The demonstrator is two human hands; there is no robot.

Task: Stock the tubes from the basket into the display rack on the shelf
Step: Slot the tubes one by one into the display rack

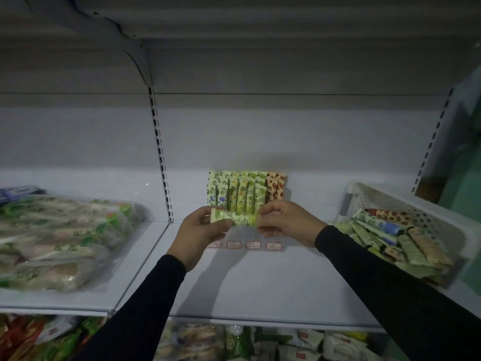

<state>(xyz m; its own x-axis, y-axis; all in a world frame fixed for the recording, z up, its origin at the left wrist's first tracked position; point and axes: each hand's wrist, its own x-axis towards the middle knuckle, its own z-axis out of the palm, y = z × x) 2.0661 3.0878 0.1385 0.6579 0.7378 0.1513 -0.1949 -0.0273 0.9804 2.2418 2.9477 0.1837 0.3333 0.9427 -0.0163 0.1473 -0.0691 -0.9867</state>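
A green flower-printed tube (pixel 235 218) lies level between my two hands, just in front of the display rack. My left hand (pixel 201 231) pinches its flat end and my right hand (pixel 285 222) grips its cap end. The clear display rack (pixel 247 244) stands on the white shelf (pixel 260 285) and holds several upright tubes (pixel 242 192), green ones on the left and orange-spotted ones at the right. Small red-bordered labels run along its front. The white plastic basket (pixel 369 195) sits at the right with several loose tubes (pixel 395 238) piled inside.
Clear bags of packaged goods (pixel 59 238) cover the shelf bay on the left. A slotted upright (pixel 160 152) divides the two bays. More packaged goods (pixel 234 342) fill the shelf below. Another shelf hangs overhead.
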